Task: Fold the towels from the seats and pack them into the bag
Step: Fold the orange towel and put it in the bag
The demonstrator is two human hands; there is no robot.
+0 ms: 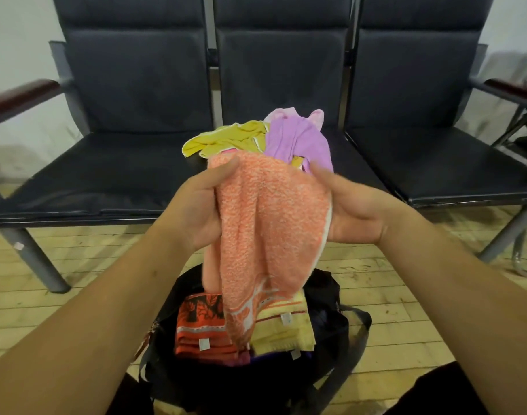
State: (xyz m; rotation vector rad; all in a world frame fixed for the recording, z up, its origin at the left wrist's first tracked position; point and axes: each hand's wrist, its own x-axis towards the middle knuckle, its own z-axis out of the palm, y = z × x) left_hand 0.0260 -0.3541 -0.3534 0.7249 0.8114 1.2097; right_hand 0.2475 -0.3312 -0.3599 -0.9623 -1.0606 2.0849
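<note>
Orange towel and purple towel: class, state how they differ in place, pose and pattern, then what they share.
The orange towel hangs from the left hand and right hand above the bag; the purple towel lies crumpled on a seat. The orange towel has a patterned border; the purple towel looks plain. Neither is in the bag.

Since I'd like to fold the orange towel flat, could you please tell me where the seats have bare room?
The left dark padded seat is bare from its armrest side to the crumpled yellow towel, and the right dark padded seat is bare throughout. The middle seat is crowded with that towel and the crumpled purple towel.
</note>
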